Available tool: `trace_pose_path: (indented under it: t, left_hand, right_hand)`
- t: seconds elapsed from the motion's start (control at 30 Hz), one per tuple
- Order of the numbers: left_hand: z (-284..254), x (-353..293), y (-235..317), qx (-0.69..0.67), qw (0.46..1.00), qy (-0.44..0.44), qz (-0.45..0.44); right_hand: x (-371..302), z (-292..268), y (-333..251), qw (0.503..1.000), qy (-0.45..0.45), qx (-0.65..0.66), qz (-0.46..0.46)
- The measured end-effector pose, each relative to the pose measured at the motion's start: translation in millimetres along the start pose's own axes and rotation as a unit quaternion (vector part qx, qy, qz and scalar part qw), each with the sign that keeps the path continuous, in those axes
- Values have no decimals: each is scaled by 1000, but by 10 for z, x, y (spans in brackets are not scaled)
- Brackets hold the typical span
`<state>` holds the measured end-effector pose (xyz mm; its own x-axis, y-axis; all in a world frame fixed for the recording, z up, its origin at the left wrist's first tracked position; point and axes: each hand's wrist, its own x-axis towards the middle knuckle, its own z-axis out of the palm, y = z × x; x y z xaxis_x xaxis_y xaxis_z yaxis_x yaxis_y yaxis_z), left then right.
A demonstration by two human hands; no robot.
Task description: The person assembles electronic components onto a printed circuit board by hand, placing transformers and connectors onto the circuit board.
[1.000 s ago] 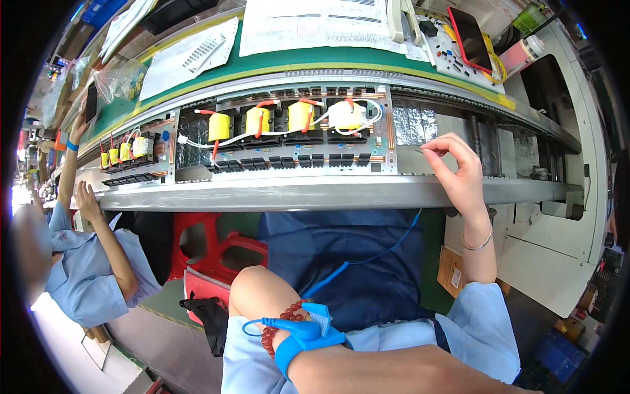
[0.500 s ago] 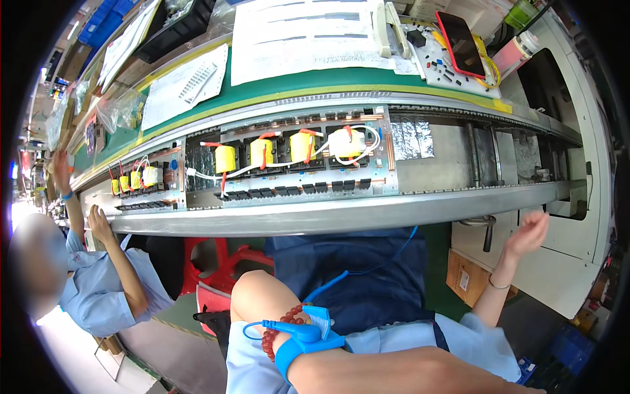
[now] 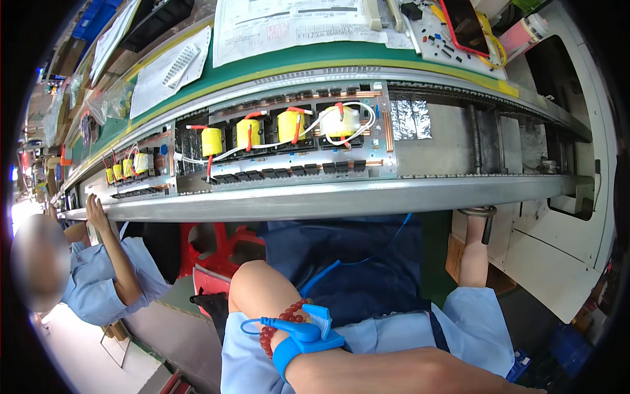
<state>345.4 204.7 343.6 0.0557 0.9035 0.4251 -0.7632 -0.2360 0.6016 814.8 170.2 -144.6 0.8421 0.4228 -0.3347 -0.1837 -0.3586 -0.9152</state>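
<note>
Fixture board [image 3: 282, 141] with yellow coils lies on the conveyor rail [image 3: 341, 197], long axis running left to right along it. Below that rail, right hand [image 3: 478, 220] is mostly hidden, grip unclear; left hand unseen.

Steel conveyor rail [image 3: 341, 197] carries board with yellow coils [image 3: 289, 141]; green mat [image 3: 295, 62] holds papers [image 3: 295, 23].

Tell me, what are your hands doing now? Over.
Left hand on lap, fingers hidden. Right hand under rail at handle, grip unclear. Coil board on conveyor, untouched.
</note>
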Motion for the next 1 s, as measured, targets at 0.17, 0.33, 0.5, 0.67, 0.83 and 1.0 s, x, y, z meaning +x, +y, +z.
trace_pose_path:
  t: [0.17, 0.33, 0.5, 0.67, 0.83, 1.0]
  left_hand:
    - [-52, -29, -100, 10, 999, -38, 6]
    - [-69, -54, -147, 6, 996, -88, 17]
    - [-81, -75, -94, 5, 994, -105, 13]
    - [-148, -34, 38, -2, 993, -112, -21]
    - [-175, 15, 185, -11, 992, -116, -55]
    - [-247, 54, 280, -29, 987, -126, -94]
  right_hand:
    - [-264, 28, 192, 996, 24, -67, -51]
    - [-491, 1, 168, 984, 59, -126, -112]
    - [-673, 30, 92, 962, 85, -188, -178]
    - [-909, -799, 92, 930, 122, -246, -246]
    - [-1144, -1679, -931, 889, 231, -283, -276]
    - [-2049, -600, -2720, 904, 124, -125, -390]
